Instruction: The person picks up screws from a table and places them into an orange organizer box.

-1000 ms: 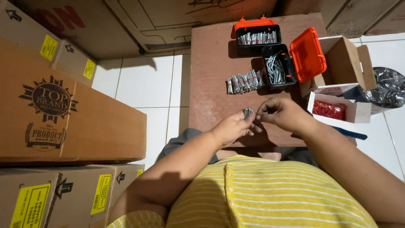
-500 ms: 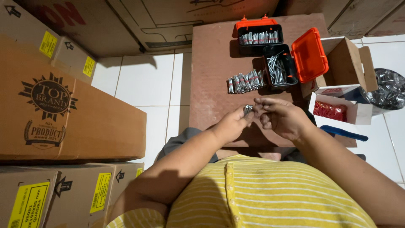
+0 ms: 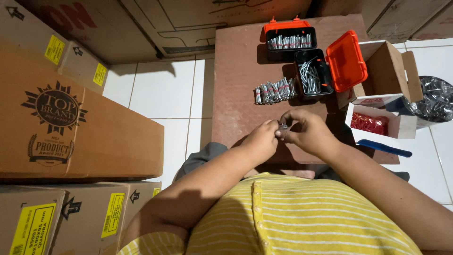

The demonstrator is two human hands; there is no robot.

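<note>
I see my left hand [image 3: 262, 139] and right hand [image 3: 306, 133] meeting over the board [image 3: 238, 71] near its front edge, fingertips of both pinched together on a small bundle of screws [image 3: 283, 126]. More bundled screws [image 3: 275, 90] lie mid-board, beside the open orange case [image 3: 311, 78].

Too small and finger-covered to identify, metal bits [image 3: 283, 126] pinched between left hand [image 3: 262, 140] and right hand [image 3: 306, 132]; cut off at right edge, black bag [image 3: 436, 97]; red contents of white box [image 3: 370, 123] indistinct.
</note>
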